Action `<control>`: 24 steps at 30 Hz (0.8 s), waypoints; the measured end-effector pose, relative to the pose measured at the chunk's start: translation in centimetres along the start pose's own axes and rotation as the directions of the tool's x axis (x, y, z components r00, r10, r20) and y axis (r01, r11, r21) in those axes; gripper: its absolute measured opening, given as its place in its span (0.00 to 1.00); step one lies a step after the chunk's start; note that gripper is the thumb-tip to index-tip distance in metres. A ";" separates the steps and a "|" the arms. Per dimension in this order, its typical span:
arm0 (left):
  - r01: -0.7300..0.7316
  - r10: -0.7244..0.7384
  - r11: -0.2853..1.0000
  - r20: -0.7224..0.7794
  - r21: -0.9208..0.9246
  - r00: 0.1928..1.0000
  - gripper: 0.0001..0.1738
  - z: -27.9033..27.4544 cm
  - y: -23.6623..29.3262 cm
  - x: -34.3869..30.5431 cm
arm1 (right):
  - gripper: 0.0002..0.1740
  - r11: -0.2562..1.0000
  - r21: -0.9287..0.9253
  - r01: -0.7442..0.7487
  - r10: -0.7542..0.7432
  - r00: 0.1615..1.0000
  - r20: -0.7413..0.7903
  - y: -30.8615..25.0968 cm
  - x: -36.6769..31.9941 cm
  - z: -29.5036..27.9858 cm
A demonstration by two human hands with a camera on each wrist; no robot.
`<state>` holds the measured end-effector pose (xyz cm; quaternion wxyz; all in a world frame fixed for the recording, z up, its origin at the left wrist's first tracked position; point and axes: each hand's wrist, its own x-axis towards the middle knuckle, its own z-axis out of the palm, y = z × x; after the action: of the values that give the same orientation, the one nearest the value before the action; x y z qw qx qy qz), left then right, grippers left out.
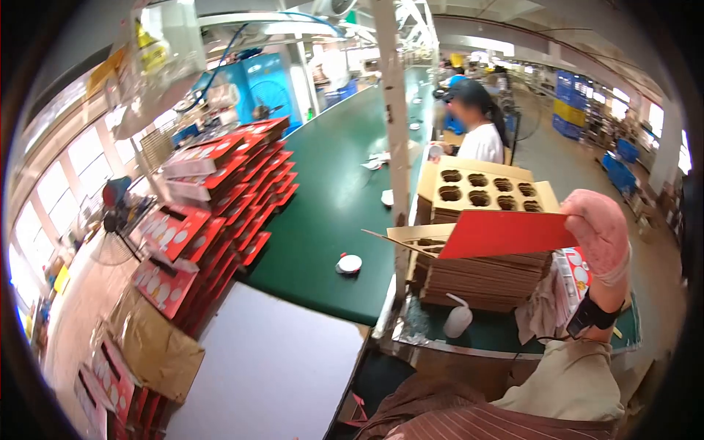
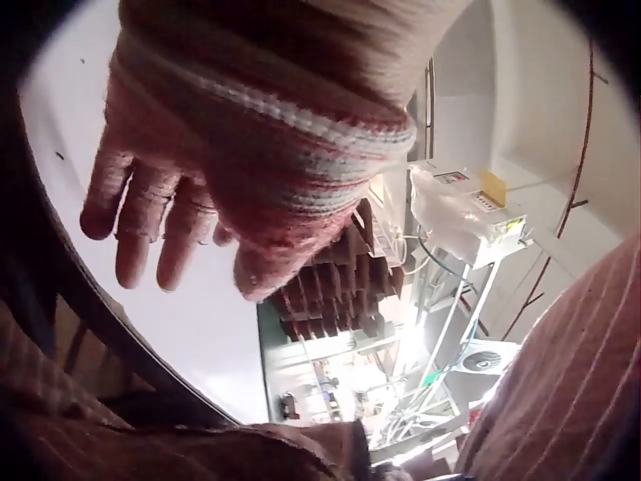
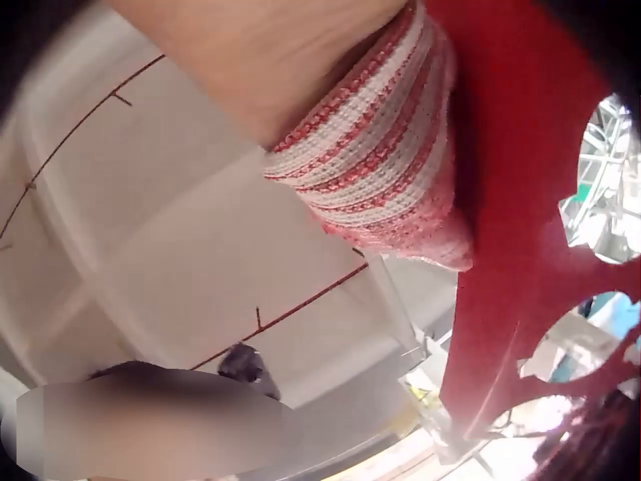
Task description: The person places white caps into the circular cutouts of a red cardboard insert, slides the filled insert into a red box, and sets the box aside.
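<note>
Your red board [image 1: 506, 235] hides part of the cardboard stack [image 1: 480, 286] and runs off the right wrist view's edge. Your right hand's [image 1: 600, 235] fingers cannot be made out there.

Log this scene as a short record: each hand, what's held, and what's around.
Right hand: grips a red sheet at one end
Left hand: fingers extended, nothing visibly held
Near sheet: stacked brown cardboard, holes in top pieces
Head view, left: stacked red printed packaging
Centre: green surface, round white item on it
Foreground: white board
Background: person in white
</note>
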<state>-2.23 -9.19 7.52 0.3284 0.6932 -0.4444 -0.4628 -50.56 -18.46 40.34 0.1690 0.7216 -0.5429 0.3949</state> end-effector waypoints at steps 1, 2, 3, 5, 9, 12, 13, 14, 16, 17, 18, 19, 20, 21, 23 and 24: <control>-0.041 0.042 0.997 0.008 -0.060 0.999 0.38 0.3 -0.2 0.8 | 0.06 1.000 0.021 0.012 -0.012 1.000 0.005 -0.3 -0.1 1.0; -0.084 0.087 0.989 0.019 -0.120 0.996 0.40 0.5 -0.2 1.1 | 0.06 0.999 0.008 0.051 -0.051 0.997 -0.052 -0.7 -0.2 2.2; -0.075 0.076 0.989 0.004 -0.125 0.997 0.40 0.6 1.3 0.8 | 0.06 0.996 -0.008 0.090 -0.090 0.990 -0.105 -1.2 -0.1 3.2; -0.041 0.102 0.869 0.098 -0.493 0.990 0.47 1.0 4.8 0.6 | 0.05 0.964 0.165 0.207 -0.209 0.978 -0.006 -3.1 1.3 5.5; -0.299 0.337 0.755 -0.046 -0.583 0.941 0.52 1.6 3.8 1.9 | 0.04 0.845 0.484 0.228 -0.298 0.952 0.072 -5.9 2.2 10.6; -0.473 0.428 0.587 -0.244 -0.657 0.870 0.51 1.5 3.0 2.3 | 0.03 0.614 0.790 0.001 -0.318 0.916 0.245 -9.0 0.9 15.9; -0.441 0.393 0.624 -0.230 -0.645 0.890 0.48 0.8 3.0 1.9 | 0.04 0.560 0.825 -0.079 -0.398 0.848 0.351 -10.3 0.5 17.6; -0.569 0.538 0.585 -0.247 -0.578 0.806 0.44 0.4 2.0 2.6 | 0.05 0.509 0.859 -0.056 -0.479 0.810 0.337 -11.6 0.0 19.4; -0.596 0.494 0.528 -0.352 -0.605 0.795 0.35 -0.2 -0.9 3.8 | 0.07 0.481 0.873 -0.077 -0.572 0.728 0.379 -13.8 -1.7 23.6; -0.606 0.439 0.480 -0.424 -0.634 0.792 0.29 -0.4 -1.4 4.2 | 0.07 0.447 0.843 -0.299 -0.524 0.676 0.518 -14.9 -2.4 24.9; -0.615 0.407 0.386 -0.471 -0.688 0.783 0.25 -0.8 3.1 1.8 | 0.08 0.358 0.783 -0.509 -0.447 0.643 0.622 -15.5 -3.9 27.0; -0.666 0.430 0.317 -0.524 -0.675 0.735 0.25 -1.1 4.0 1.2 | 0.09 0.255 0.750 -0.610 -0.429 0.624 0.653 -16.1 -5.2 29.2; -0.712 0.450 0.249 -0.573 -0.656 0.685 0.25 -1.4 4.4 1.1 | 0.10 0.208 0.724 -0.658 -0.401 0.618 0.677 -16.9 -6.3 30.6; -0.692 0.430 0.345 -0.548 -0.634 0.717 0.25 -1.7 4.2 1.2 | 0.10 0.136 0.669 -0.730 -0.403 0.576 0.711 -17.6 -7.4 32.0; -0.647 0.399 0.359 -0.516 -0.673 0.758 0.21 -1.7 6.2 0.7 | 0.11 0.081 0.582 -0.809 -0.423 0.501 0.755 -18.9 -9.1 33.5; -0.567 0.289 0.422 -0.488 -0.707 0.823 0.23 -1.5 5.5 0.8 | 0.11 0.100 0.563 -0.820 -0.436 0.473 0.766 -19.4 -9.6 33.9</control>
<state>-2.39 -12.00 12.58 0.7845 0.3742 -0.2809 -0.4069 -20.61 -28.16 15.28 -0.7036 0.6132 -0.2541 0.2537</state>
